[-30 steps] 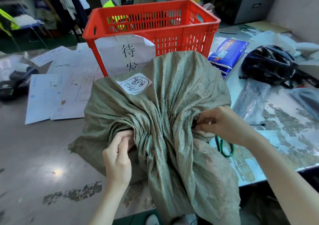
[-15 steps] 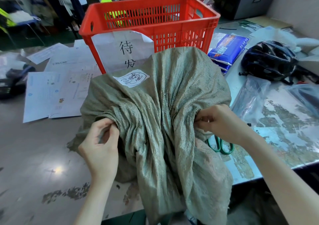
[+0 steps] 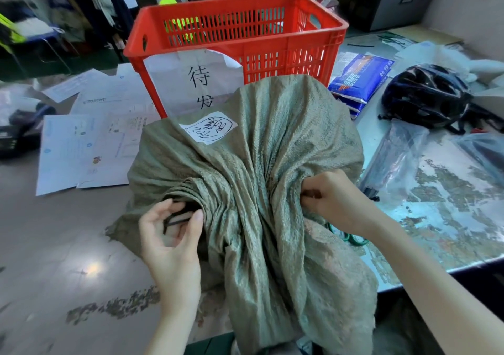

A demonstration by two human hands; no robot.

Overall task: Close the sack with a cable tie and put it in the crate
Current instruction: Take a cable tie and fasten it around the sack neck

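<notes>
- Here, a green woven sack [image 3: 272,169] is sitting on the table [image 3: 54,245], right between the two hands.
- The top of the sack is being bunched into a thick neck of folds, and the loose end is hanging down over the table edge toward the person.
- The left hand [image 3: 171,234] is touching the left side of that bunched neck. Its fingers are curling half open, with the thumb and first finger pinching a thin black cable tie [image 3: 177,217].
- The cable tie is coming out from under the folds of the sack, just beside the left thumb.
- The right hand [image 3: 335,202] is pressing into the right side of the neck. Its fingers are curling in tight and gripping the cloth. I cannot tell if it is holding the other end of the tie too.
- A white label [image 3: 210,127] with black writing is sticking to the sack, above and between the hands.
- The red crate [image 3: 234,30] is standing just behind the sack, farther away than both hands. A white paper sign [image 3: 196,82] is hanging on its front.
- Green scissor handles [image 3: 351,238] are peeking out just under the right wrist.
- A black helmet [image 3: 425,95] is lying well off to the right of the right hand.
- Some paper sheets [image 3: 81,147] are lying far off to the left of the left hand.
</notes>
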